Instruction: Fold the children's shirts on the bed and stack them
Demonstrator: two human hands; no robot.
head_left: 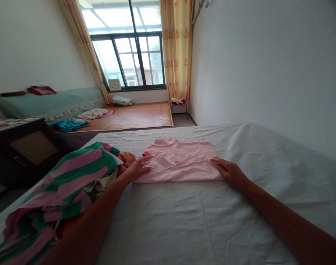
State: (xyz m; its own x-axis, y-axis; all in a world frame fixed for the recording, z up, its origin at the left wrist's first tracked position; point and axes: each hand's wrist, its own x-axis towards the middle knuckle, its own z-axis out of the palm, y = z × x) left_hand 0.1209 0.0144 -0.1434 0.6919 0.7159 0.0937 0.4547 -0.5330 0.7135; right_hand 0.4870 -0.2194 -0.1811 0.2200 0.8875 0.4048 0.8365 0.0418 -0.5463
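Bedsheet [201, 221] nearest, white and creased. Striped clothes [74, 176] heaped at near left. Mid-bed, folded pink shirt [181, 162], left hand [137, 168] pressing its left edge, right hand [231, 172] its right edge; both grips wide, flat, holding nothing. Farther off, woven mat [140, 115] and window [129, 48].

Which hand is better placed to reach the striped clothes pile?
Left, probably. The left hand rests on the pink garment beside the striped pile; the right hand lies at its opposite edge.

Striped green-and-pink cloth [74, 173] lay at eight o'clock, dark cabinet [30, 147] at nine, window [129, 55] at twelve, yellow curtain [176, 48] hung at one
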